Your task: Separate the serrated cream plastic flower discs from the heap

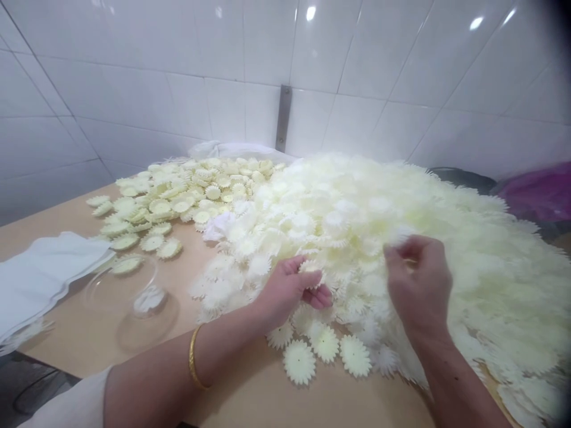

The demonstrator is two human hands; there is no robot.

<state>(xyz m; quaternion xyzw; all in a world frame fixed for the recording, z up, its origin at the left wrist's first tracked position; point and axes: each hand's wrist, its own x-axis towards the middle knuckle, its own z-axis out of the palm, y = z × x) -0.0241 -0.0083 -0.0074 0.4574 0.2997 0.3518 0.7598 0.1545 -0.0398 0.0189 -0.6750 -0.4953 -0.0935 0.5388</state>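
Before a frilly heap (357, 199), toothed disc (312, 270) in grip of left hand (297, 285), blurred frill (398, 236) in right hand (419, 282)

Slim gold bangle (192, 358), pale sleeve (74, 404)

There are two hands, one left hand (289, 286) and one right hand (422, 282), each with one serrated flower disc (311, 270) between its fingers; the right one's is blurred. Before the heap (379, 202), three discs (299, 362) show whole; the heap holds too many to count. A second, smaller pile (191, 190) also defies counting. The worktop (276, 401) further carries one clear round dish (154, 274), one white lump (149, 299) and one stack of white sheets (44, 276), layers uncountable. There is one gold bangle (193, 356), one metal strip (283, 119) and one purple item (542, 190).
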